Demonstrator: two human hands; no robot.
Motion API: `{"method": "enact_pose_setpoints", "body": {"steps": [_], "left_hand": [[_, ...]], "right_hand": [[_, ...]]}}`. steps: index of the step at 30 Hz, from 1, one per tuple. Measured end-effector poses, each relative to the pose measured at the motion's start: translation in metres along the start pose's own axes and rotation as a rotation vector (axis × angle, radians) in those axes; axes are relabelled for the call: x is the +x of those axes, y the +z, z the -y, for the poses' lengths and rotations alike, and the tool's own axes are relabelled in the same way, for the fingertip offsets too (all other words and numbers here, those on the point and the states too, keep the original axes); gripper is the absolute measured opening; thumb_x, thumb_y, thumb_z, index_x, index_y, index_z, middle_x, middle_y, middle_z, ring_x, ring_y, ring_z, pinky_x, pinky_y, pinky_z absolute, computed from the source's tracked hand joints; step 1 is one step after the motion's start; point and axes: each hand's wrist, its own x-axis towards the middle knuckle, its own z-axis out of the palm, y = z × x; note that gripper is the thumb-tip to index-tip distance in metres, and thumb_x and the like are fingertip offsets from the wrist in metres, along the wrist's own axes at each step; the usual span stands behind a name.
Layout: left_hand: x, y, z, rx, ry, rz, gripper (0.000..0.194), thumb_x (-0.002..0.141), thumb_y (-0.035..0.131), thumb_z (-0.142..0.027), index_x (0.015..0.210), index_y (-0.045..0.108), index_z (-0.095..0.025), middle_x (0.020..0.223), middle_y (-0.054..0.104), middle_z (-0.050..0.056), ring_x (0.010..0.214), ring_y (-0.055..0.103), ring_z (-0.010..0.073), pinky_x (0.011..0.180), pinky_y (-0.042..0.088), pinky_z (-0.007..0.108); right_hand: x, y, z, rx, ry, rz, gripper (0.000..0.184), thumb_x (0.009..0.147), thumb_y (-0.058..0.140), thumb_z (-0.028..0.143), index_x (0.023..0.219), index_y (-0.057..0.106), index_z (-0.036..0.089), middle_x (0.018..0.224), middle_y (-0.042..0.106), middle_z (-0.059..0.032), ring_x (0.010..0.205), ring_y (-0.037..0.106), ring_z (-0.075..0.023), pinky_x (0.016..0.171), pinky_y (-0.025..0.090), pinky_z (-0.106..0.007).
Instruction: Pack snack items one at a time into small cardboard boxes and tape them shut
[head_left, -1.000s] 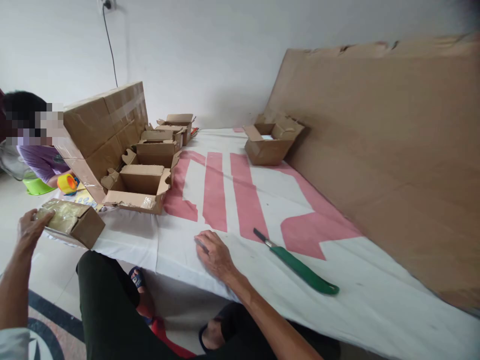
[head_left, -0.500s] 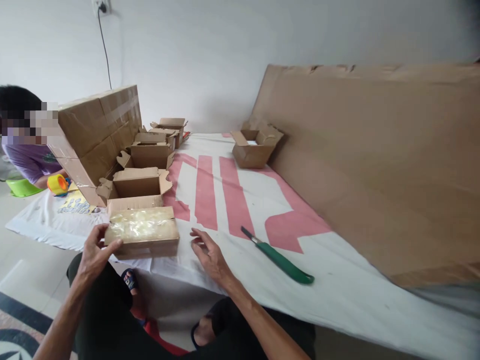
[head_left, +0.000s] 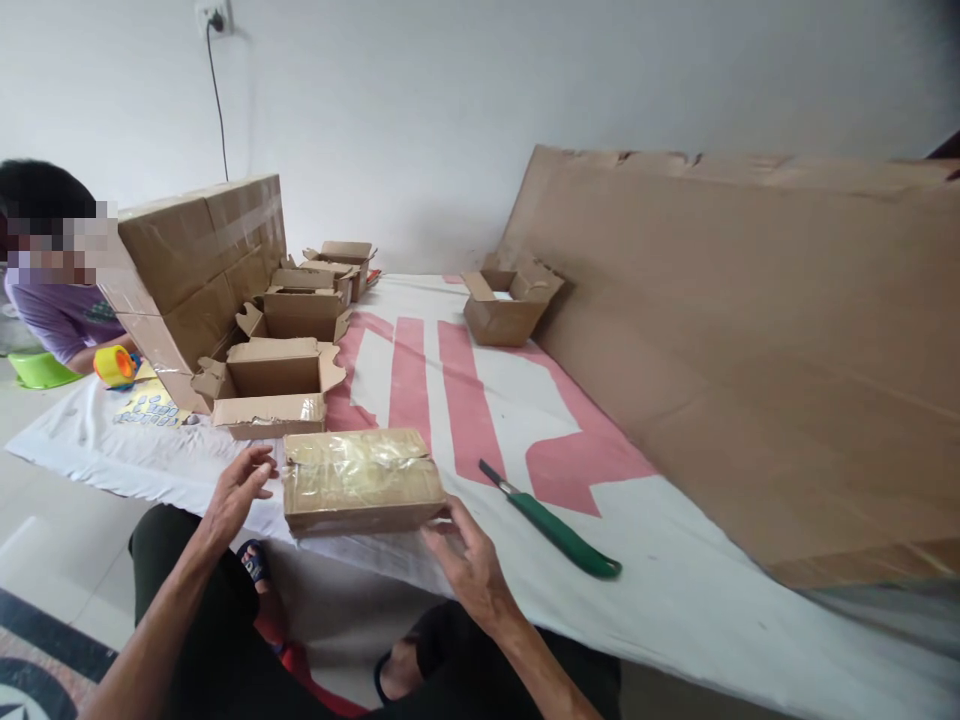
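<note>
A taped-shut cardboard box point(head_left: 360, 480) lies on the cloth near the front edge, shiny clear tape across its top. My right hand point(head_left: 472, 565) grips its lower right corner, thumb in front and fingers round the end. Just off the box's left end, my left hand point(head_left: 238, 495) is open with its fingers apart, holding nothing. Right of my right hand lies a knife with a green handle point(head_left: 566, 535), its short blade pointing away to the left. Behind the taped box stands an open cardboard box point(head_left: 270, 410) with raised flaps.
More open boxes point(head_left: 304, 315) line up along a stack of taped cartons point(head_left: 187, 245) at left. Another open box point(head_left: 499, 320) stands beside a large leaning cardboard sheet point(head_left: 750, 370). A yellow tape roll point(head_left: 114, 367) and a person in a purple shirt point(head_left: 56, 310) are at far left.
The taped box has moved right, from the left edge to in front of me. My left hand has let go of it, and my right hand has taken hold of its right end.
</note>
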Motion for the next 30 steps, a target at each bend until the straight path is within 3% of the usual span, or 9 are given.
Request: {"method": "enact_pose_setpoints", "body": {"steps": [3, 7, 13, 16, 20, 25, 30], "left_hand": [[0.039, -0.005, 0.017, 0.072, -0.048, -0.068, 0.054, 0.071, 0.084, -0.064, 0.102, 0.076, -0.020, 0.111, 0.079, 0.013, 0.102, 0.076, 0.0328, 0.082, 0.065, 0.043], [0.087, -0.003, 0.030, 0.100, -0.054, -0.135, 0.044, 0.067, 0.092, -0.050, 0.092, 0.072, -0.020, 0.101, 0.080, 0.013, 0.105, 0.077, 0.0336, 0.092, 0.064, 0.044], [0.116, -0.008, 0.040, 0.139, -0.113, -0.278, 0.049, 0.067, 0.094, -0.047, 0.092, 0.061, -0.020, 0.097, 0.076, 0.013, 0.098, 0.076, 0.0317, 0.081, 0.065, 0.041], [0.108, -0.013, 0.040, 0.138, -0.096, -0.272, 0.052, 0.063, 0.095, -0.046, 0.095, 0.063, -0.020, 0.104, 0.076, 0.013, 0.099, 0.076, 0.0313, 0.083, 0.065, 0.043], [0.078, -0.012, 0.031, 0.108, -0.035, -0.210, 0.052, 0.066, 0.092, -0.052, 0.099, 0.070, -0.019, 0.115, 0.078, 0.014, 0.104, 0.077, 0.0326, 0.092, 0.064, 0.047], [0.027, -0.004, 0.004, -0.057, 0.059, -0.003, 0.050, 0.079, 0.085, -0.061, 0.109, 0.080, -0.021, 0.124, 0.081, 0.014, 0.116, 0.077, 0.0352, 0.092, 0.065, 0.044], [0.000, 0.002, -0.023, -0.140, 0.140, 0.098, 0.041, 0.080, 0.091, -0.057, 0.102, 0.084, -0.024, 0.141, 0.076, 0.014, 0.137, 0.069, 0.0390, 0.110, 0.059, 0.049]], "right_hand": [[-0.006, -0.002, -0.015, -0.037, -0.032, 0.004, 0.042, 0.093, 0.070, 0.046, 0.130, 0.068, 0.026, 0.113, 0.078, -0.0086, 0.095, 0.074, -0.0274, 0.086, 0.065, -0.040], [-0.009, 0.004, -0.031, -0.086, -0.069, -0.005, 0.037, 0.091, 0.073, 0.046, 0.121, 0.068, 0.026, 0.104, 0.077, -0.0071, 0.090, 0.074, -0.0277, 0.083, 0.064, -0.041], [-0.010, 0.008, -0.038, -0.141, -0.107, -0.010, 0.030, 0.095, 0.071, 0.050, 0.113, 0.069, 0.026, 0.097, 0.075, -0.0060, 0.087, 0.073, -0.0273, 0.081, 0.063, -0.040], [-0.010, 0.007, -0.036, -0.150, -0.115, -0.003, 0.030, 0.096, 0.071, 0.051, 0.114, 0.068, 0.027, 0.097, 0.075, -0.0057, 0.087, 0.072, -0.0269, 0.080, 0.062, -0.040], [-0.009, 0.007, -0.033, -0.160, -0.118, -0.003, 0.026, 0.096, 0.070, 0.050, 0.110, 0.068, 0.028, 0.096, 0.073, -0.0053, 0.085, 0.070, -0.0267, 0.081, 0.062, -0.040], [-0.009, 0.008, -0.028, -0.152, -0.152, -0.003, 0.021, 0.097, 0.069, 0.044, 0.109, 0.068, 0.027, 0.096, 0.071, -0.0053, 0.088, 0.069, -0.0264, 0.081, 0.061, -0.037], [-0.009, 0.007, -0.024, -0.131, -0.140, 0.017, 0.022, 0.098, 0.068, 0.039, 0.115, 0.068, 0.026, 0.100, 0.071, -0.0057, 0.090, 0.070, -0.0268, 0.083, 0.061, -0.037]]}}
